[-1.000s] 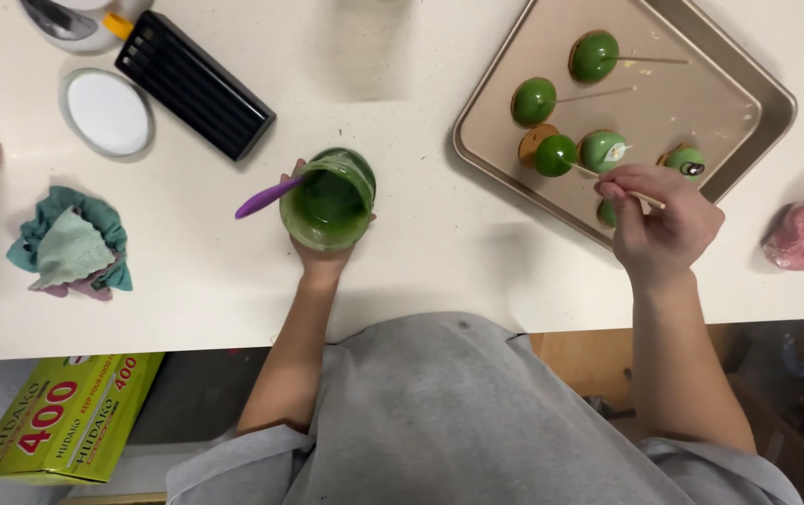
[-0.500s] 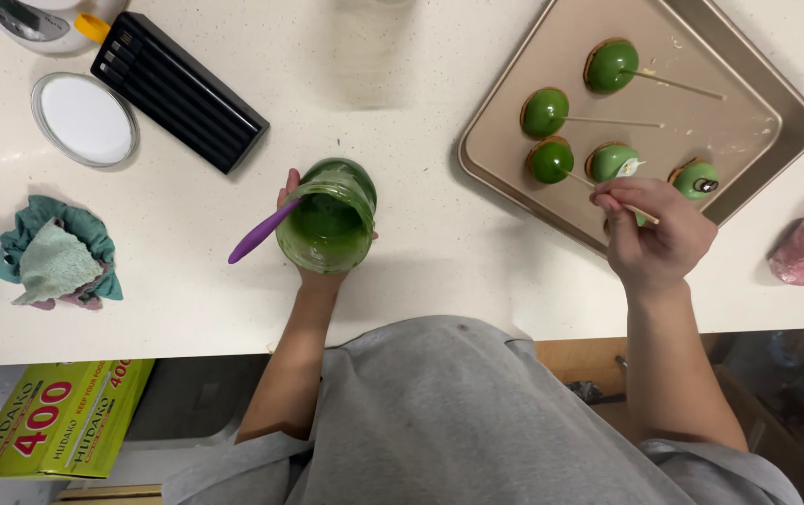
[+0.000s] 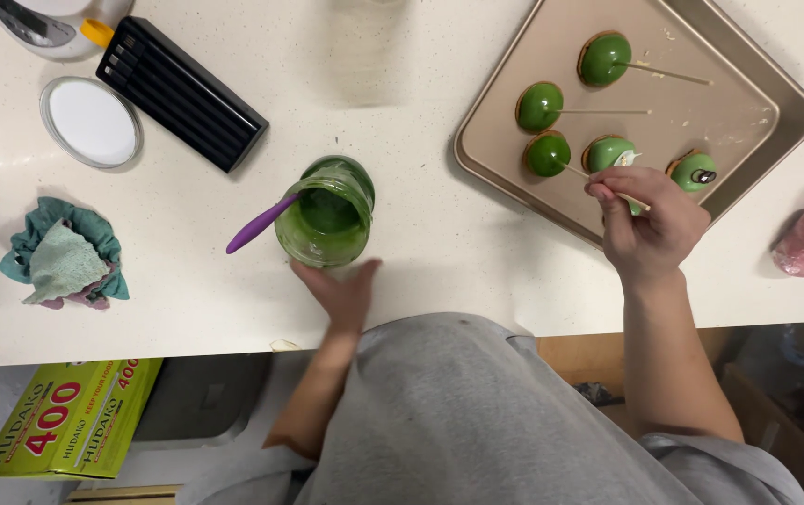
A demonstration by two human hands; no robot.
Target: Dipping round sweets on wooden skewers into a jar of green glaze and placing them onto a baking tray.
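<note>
Care was wanted: the right hand [image 3: 650, 224] pinched a green pop's stick [image 3: 628, 199] over the baking tray [image 3: 767, 140] toward the worktop's right edge, best lifted level, while the left hand [image 3: 341, 292] lay spread beside the green jar [image 3: 327, 211].

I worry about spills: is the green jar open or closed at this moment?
Open. The jar has no lid on, green liquid shows in its mouth, and a purple utensil handle sticks out over the rim.
</note>
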